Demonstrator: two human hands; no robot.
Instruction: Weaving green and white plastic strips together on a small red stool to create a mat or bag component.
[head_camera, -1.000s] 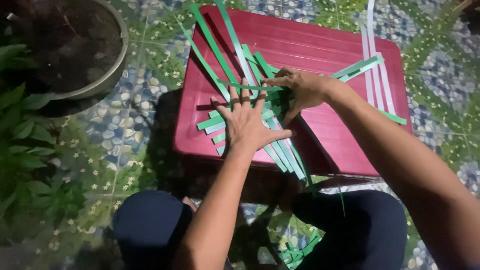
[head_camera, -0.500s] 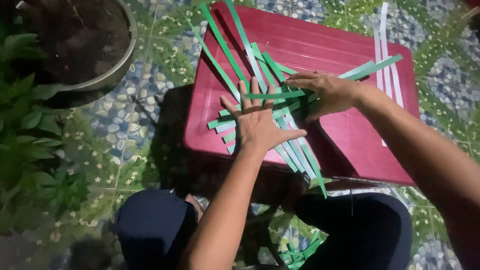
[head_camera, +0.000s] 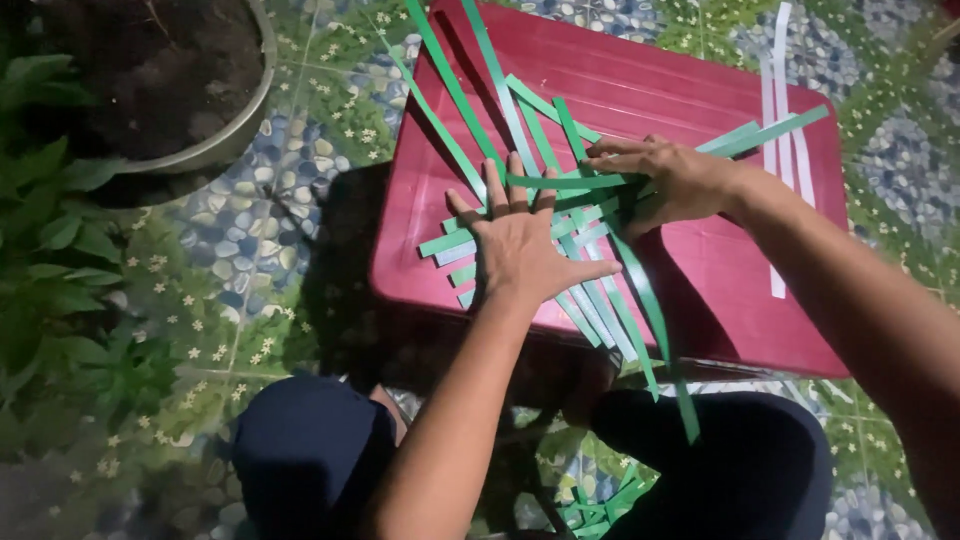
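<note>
My left hand (head_camera: 520, 250) lies flat in the middle of the frame, fingers (head_camera: 497, 190) spread wide and gripping nothing, pressing down on the crossing of green strips (head_camera: 590, 300) that fan out over the red plastic lid (head_camera: 700, 90) I use as a worktop. My right hand (head_camera: 675, 180), just right of centre, is half curled, its fingertips pinching one horizontal green strip (head_camera: 560, 182) where it passes over the slanted ones. To weave this well, I think I should keep the flat palm heavy on the finished crossings so nothing slides, and draw the pinched strip snug against its neighbour without creasing it. A few white strips (head_camera: 780, 110) lie loose at the upper right of the lid, well apart from my hands. A plant pot (head_camera: 215, 150) stands on the patterned floor (head_camera: 260, 220) at the upper left, and my knees (head_camera: 310, 450) fill the bottom of the frame.
</note>
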